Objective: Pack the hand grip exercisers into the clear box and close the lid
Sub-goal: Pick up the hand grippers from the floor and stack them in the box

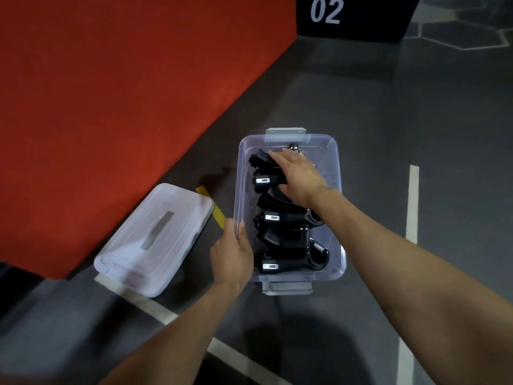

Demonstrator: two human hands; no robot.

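The clear box (334,173) stands on the dark floor with grey latches at both ends. Three black hand grip exercisers lie in a row inside it: one at the far end (265,173), one in the middle (277,215), one at the near end (288,259). My right hand (298,173) reaches into the box and rests on the far exerciser, fingers curled over it. My left hand (231,252) grips the box's left wall near its near end. The clear lid (155,237) lies off the box on the floor to the left.
A large red mat (111,101) covers the floor at the left and back, and the lid's far edge overlaps it. A strip of yellow tape (212,205) lies between lid and box. White lines mark the floor. A black sign with "02" (349,15) stands behind.
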